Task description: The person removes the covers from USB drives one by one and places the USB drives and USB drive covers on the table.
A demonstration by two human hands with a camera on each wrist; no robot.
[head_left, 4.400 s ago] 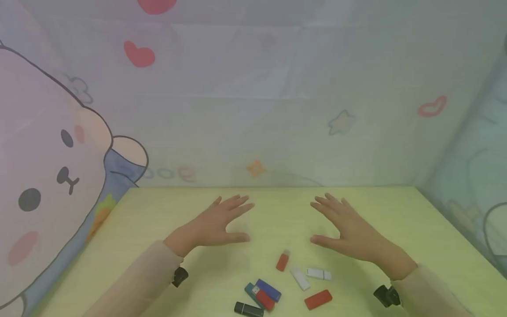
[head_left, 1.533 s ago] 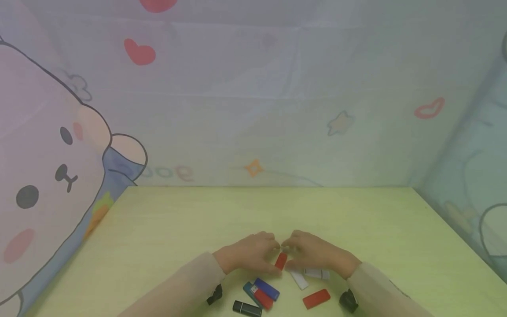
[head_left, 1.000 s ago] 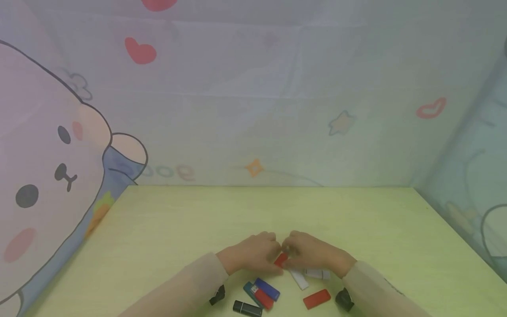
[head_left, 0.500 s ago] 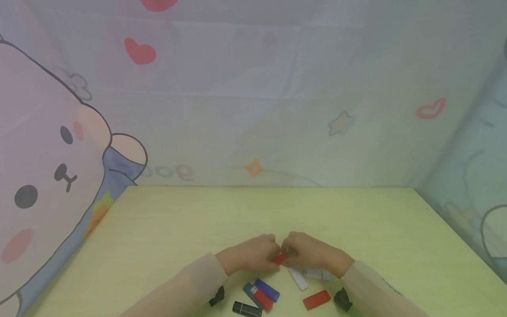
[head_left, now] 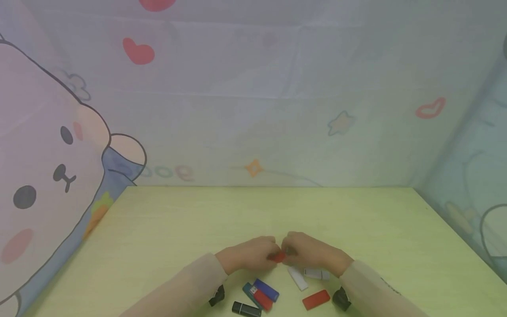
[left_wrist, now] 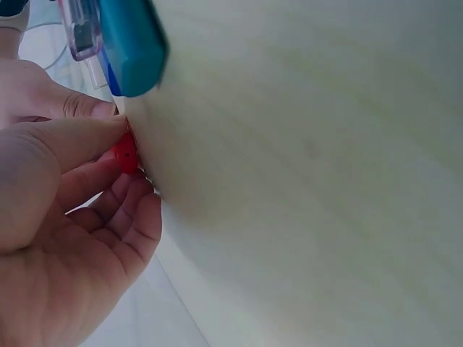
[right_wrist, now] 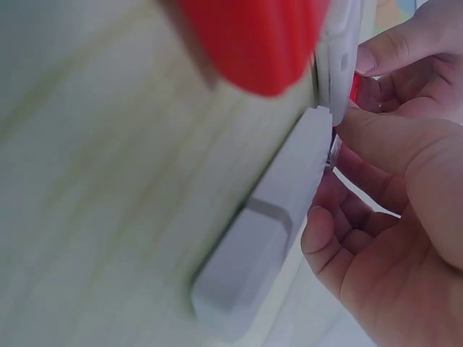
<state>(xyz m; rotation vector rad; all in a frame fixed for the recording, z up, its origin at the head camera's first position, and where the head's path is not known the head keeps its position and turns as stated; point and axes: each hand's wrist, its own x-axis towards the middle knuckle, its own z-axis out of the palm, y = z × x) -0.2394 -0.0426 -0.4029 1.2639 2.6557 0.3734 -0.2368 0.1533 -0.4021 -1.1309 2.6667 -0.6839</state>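
A small red USB flash drive [head_left: 279, 257] is held between both hands, low over the table. My left hand [head_left: 251, 254] pinches its red body between thumb and index finger; the left wrist view shows the red end [left_wrist: 126, 155] poking out there. My right hand [head_left: 310, 251] has thumb and fingers curled at the other end, around the metal plug [right_wrist: 333, 152]. Just below the right hand lie a white flash drive [head_left: 298, 279] and another white one with a grey band [head_left: 317, 274].
Nearer me lie a red flash drive [head_left: 316, 300], a blue one [head_left: 267, 290], a teal one [head_left: 248, 289] with a red one [head_left: 264, 300] across it, and a black one [head_left: 246, 309]. A cartoon-print cloth [head_left: 253, 88] hangs behind the yellowish table [head_left: 178, 211].
Both hands, earlier spread apart above the table, have come together on the small red flash drive. Its body has since turned from upright in view to nearly sideways, toward the left hand.
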